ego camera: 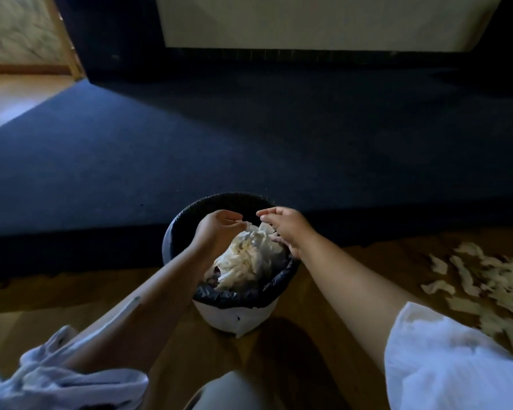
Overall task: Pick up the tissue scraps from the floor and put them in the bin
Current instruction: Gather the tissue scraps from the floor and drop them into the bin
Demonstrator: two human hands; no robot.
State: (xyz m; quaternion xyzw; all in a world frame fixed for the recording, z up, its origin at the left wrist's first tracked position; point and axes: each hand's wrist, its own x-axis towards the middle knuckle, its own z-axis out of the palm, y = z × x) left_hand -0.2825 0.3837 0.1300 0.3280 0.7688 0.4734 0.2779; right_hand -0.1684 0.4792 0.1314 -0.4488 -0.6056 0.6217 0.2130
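Note:
A small white bin (237,316) with a black liner stands on the wooden floor in front of me. It is heaped with white tissue scraps (251,255). Both my hands hover over its mouth. My left hand (216,229) has loosely curled fingers just above the heap, fingertips close to the top scrap. My right hand (285,226) is beside it, fingers relaxed and pointing left, holding nothing that I can see. Several more tissue scraps (486,279) lie scattered on the floor at the right.
A dark blue carpet (190,143) begins just behind the bin. A dark bed base with a white mattress (308,22) stands at the back. My knee (228,392) is at the bottom centre. A doorway with light flooring is at the far left.

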